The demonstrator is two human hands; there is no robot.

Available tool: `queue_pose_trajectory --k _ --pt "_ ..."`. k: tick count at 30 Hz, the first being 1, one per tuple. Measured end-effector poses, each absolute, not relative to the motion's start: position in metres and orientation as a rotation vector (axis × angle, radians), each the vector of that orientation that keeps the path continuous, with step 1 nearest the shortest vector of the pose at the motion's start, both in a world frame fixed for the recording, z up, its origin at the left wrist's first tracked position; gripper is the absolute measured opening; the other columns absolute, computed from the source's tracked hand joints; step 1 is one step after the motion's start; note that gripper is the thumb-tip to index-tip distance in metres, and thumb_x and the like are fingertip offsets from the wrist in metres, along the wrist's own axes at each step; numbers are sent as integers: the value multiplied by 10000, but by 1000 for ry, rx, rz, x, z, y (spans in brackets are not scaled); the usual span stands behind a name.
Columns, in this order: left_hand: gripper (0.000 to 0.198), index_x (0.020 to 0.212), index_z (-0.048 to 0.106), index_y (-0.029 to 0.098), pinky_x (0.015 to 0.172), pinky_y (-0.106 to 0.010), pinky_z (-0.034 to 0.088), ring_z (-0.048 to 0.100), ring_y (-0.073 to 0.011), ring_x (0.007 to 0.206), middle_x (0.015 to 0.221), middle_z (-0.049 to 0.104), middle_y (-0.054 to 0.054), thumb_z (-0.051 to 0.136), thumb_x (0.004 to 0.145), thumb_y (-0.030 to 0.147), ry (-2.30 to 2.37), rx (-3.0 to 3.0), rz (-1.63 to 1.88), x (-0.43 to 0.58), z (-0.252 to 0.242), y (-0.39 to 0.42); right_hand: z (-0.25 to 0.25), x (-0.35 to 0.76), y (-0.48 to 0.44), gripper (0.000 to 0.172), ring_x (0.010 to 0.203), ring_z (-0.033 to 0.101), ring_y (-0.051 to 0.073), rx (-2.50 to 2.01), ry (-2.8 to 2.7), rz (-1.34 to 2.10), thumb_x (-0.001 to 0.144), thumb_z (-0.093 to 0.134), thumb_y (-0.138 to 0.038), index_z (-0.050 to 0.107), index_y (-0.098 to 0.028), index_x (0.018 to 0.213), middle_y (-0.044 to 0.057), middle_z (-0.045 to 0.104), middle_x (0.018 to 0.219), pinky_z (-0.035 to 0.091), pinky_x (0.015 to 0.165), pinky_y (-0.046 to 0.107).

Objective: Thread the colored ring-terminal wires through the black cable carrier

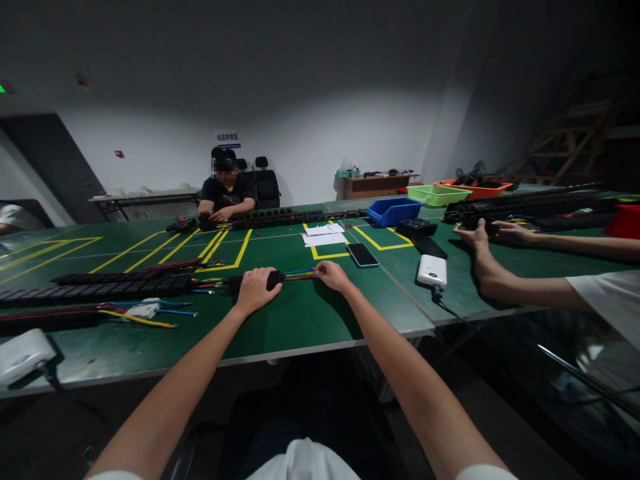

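Note:
My left hand (255,289) is closed over the end of a black cable drag chain (125,285) that runs left across the green table (300,320). Coloured wires (299,273), blue, red and yellow, come out of that chain end. My right hand (333,275) pinches the tips of these wires just to the right of my left hand. Both arms reach forward over the table's near edge.
A black phone (363,255), a white power bank (432,270) with a cable, and white papers (325,235) lie to the right. More drag chains and loose wires (145,313) lie left. A co-worker's hands (483,235) rest at right; another person (227,190) sits across. Blue bin (395,211).

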State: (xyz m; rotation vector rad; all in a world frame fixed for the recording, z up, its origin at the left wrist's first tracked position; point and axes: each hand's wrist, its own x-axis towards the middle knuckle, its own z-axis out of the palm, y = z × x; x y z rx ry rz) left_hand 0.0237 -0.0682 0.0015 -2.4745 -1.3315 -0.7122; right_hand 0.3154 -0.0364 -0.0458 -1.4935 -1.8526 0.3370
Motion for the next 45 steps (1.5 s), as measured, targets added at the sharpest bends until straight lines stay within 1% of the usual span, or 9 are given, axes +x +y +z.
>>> queue_pose_trajectory --k 6,17,23,31,39,45 --pt "396 1201 628 205 920 -460 418 632 -321 1036 1106 716 -114 567 920 477 -1323 -2477 -720 23 0 -68 -47 316 -37 48 797 619 161 -1500 -1860 330 901 673 -221 715 -197 900 37 722 917 397 670 239" --pt "405 1209 621 198 914 -455 427 634 -311 1030 1103 716 -109 564 925 481 -1317 -2475 -716 23 1 -68 -46 317 -39 61 813 646 168 -1499 -1869 328 922 668 -235 714 -215 955 39 741 966 412 672 243" --pt "397 1202 622 199 914 -457 422 630 -322 1037 1099 715 -115 580 911 468 -1322 -2465 -711 24 1 -68 -47 317 -38 68 830 661 179 -1493 -1872 331 907 670 -213 724 -210 948 39 746 938 438 698 250" --pt "393 1196 621 201 900 -456 427 631 -319 1027 1095 715 -114 570 916 472 -1325 -2471 -710 24 2 -69 -46 318 -37 75 819 665 165 -1449 -1886 353 897 673 -222 734 -212 939 34 750 930 454 692 232" --pt "392 1202 621 212 915 -460 426 630 -320 1037 1101 715 -115 556 922 478 -1335 -2482 -708 24 3 -69 -45 319 -36 101 758 649 146 -1423 -1882 377 817 692 -148 734 -200 893 14 738 856 435 652 218" --pt "397 1212 624 218 928 -469 428 632 -325 1048 1114 717 -119 554 922 480 -1347 -2489 -709 23 3 -69 -43 320 -36 115 741 642 136 -1414 -1875 400 783 696 -152 743 -197 878 4 732 830 430 642 208"
